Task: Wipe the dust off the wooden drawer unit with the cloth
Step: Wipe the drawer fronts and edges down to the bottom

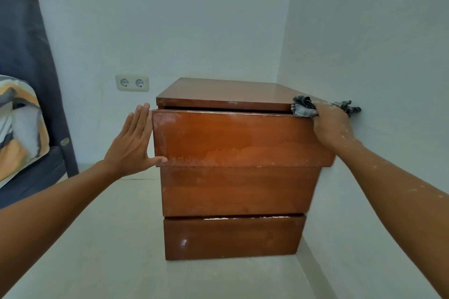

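Drawer unit wedged in the corner

The right wall (376, 56) touches the drawer unit (233, 189); its left side faces open floor (109, 238), bed (29, 167) well apart.

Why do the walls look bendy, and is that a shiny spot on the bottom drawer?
Head view: the wide-angle lens curves the pale walls; a small white glint sits on the brown wooden drawer unit, on its bottom drawer front; lighting is soft, without hard shadows.

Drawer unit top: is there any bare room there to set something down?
Yes. Most of the top is bare, from its left edge by the socket across to the back wall. Only the front right corner is taken, by the right hand gripping the cloth. The left hand lies flat against the top drawer's left end, off the top.
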